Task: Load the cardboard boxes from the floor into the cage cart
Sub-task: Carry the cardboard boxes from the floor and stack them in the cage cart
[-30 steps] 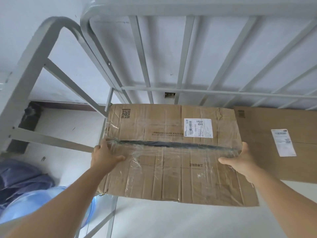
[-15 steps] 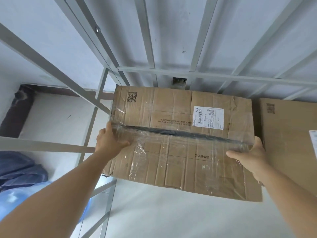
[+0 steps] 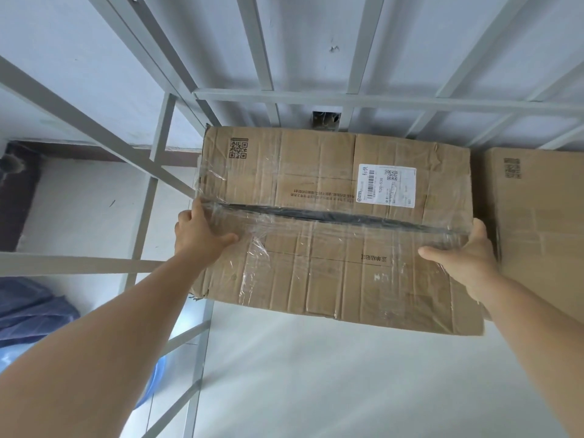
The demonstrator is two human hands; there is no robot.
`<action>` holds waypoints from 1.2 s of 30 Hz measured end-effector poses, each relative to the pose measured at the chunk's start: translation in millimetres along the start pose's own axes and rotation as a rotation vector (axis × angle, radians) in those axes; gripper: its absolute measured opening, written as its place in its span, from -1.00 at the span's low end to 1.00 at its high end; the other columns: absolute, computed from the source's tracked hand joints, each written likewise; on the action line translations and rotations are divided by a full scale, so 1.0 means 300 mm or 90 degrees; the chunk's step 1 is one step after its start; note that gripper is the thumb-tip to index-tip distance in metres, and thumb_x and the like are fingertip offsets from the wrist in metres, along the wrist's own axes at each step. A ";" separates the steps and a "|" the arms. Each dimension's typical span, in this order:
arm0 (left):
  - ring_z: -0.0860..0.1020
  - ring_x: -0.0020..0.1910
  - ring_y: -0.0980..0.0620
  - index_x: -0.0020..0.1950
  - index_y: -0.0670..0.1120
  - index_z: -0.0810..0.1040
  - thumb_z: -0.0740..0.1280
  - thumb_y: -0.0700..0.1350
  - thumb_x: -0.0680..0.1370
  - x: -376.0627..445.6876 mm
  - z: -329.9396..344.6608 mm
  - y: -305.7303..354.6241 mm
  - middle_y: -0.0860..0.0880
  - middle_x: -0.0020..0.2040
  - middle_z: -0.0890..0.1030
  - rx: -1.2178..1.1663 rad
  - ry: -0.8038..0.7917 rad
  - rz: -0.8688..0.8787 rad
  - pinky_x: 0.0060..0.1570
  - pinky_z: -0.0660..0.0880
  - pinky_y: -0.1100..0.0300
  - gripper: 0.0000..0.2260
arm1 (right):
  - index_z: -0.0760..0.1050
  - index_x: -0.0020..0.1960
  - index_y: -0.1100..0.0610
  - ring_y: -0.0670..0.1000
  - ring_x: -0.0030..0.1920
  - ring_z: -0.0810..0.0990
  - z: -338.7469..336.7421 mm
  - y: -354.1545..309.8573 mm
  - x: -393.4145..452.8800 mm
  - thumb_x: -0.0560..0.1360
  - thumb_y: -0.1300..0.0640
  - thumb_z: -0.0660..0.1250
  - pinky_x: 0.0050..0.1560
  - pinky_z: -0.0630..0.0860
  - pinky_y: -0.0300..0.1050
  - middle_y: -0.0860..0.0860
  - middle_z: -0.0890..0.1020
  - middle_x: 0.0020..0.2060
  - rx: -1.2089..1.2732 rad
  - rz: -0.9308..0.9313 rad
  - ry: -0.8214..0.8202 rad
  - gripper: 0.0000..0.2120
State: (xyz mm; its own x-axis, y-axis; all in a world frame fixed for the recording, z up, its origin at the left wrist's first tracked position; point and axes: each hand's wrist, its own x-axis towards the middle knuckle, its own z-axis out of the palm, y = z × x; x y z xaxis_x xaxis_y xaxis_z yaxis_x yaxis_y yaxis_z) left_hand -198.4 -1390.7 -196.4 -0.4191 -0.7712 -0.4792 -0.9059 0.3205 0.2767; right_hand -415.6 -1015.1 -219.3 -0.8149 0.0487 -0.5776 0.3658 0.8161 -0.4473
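Note:
A worn cardboard box (image 3: 331, 248) wrapped in clear tape, with a white shipping label and a QR print on top, is inside the grey cage cart (image 3: 347, 101) near its back-left corner. My left hand (image 3: 199, 235) grips the box's left side, thumb lying on the top. On the right side my right hand (image 3: 464, 254) holds it the same way. Whether the box rests on the cart floor (image 3: 316, 374) or hangs just above it I cannot tell. A second cardboard box (image 3: 543, 222) stands close against its right side.
The cart's barred back wall runs along the top, and its left side frame (image 3: 148, 216) stands just left of the box. Outside the cart, at lower left, lie a blue water jug (image 3: 151, 384) and dark blue plastic (image 3: 28, 311). A white wall is behind.
The box has moved forward and down, deeper into the cart toward the back bars, and closer to the second box. Both hands keep the same grip on its sides.

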 end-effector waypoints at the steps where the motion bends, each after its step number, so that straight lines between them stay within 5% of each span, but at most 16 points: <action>1: 0.36 0.32 -0.17 0.50 0.00 0.15 0.58 0.03 0.32 -0.001 0.001 0.005 -0.15 0.34 0.34 0.013 -0.001 -0.005 0.30 0.39 -0.15 -0.11 | 0.10 0.51 0.05 0.21 0.36 0.40 -0.003 -0.006 0.000 0.24 0.07 0.65 0.26 0.40 0.14 0.12 0.34 0.41 -0.013 0.003 -0.002 0.02; 7: 0.32 0.38 -0.18 0.50 -0.12 0.12 0.47 0.24 0.36 -0.067 -0.017 0.048 -0.14 0.44 0.26 0.141 -0.006 0.019 0.36 0.32 -0.12 -0.11 | 0.01 0.56 0.13 0.21 0.46 0.28 -0.042 -0.063 -0.061 0.31 -0.06 0.59 0.39 0.33 0.19 0.13 0.16 0.54 -0.143 0.000 -0.026 0.06; 12: 0.03 0.55 -0.06 0.59 -0.07 -0.07 0.39 0.16 0.48 -0.231 -0.068 0.105 -0.05 0.59 -0.01 0.203 -0.060 0.147 0.49 0.11 -0.06 -0.13 | -0.16 0.60 0.14 0.10 0.57 0.05 -0.125 -0.124 -0.230 0.43 -0.15 0.46 0.51 0.15 0.09 0.05 -0.02 0.59 -0.304 -0.131 -0.025 0.05; 24: 0.08 0.55 -0.01 0.59 -0.05 -0.06 0.28 0.16 0.55 -0.775 -0.438 0.306 0.00 0.58 0.05 0.241 -0.036 0.361 0.51 0.08 0.02 -0.23 | -0.23 0.60 0.09 0.06 0.59 -0.12 -0.436 -0.227 -0.809 0.52 -0.18 0.32 0.54 -0.03 0.04 0.01 -0.09 0.60 -0.446 -0.281 -0.019 -0.06; 36: 0.06 0.55 0.01 0.59 -0.03 -0.02 0.27 0.16 0.56 -1.311 -0.608 0.365 0.02 0.58 0.07 0.252 0.001 0.509 0.52 -0.01 0.04 -0.27 | -0.21 0.60 0.10 0.06 0.58 -0.11 -0.690 -0.084 -1.270 0.50 -0.20 0.33 0.54 -0.07 0.00 0.03 -0.10 0.60 -0.366 -0.288 0.076 -0.05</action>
State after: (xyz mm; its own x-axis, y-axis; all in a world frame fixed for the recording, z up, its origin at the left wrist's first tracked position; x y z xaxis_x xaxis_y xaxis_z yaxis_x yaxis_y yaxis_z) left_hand -121.8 -1152.6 174.2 -0.9348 -0.2357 -0.2656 -0.2968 0.9293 0.2197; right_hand -207.4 -935.0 153.4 -0.8853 -0.3284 -0.3292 -0.2839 0.9424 -0.1767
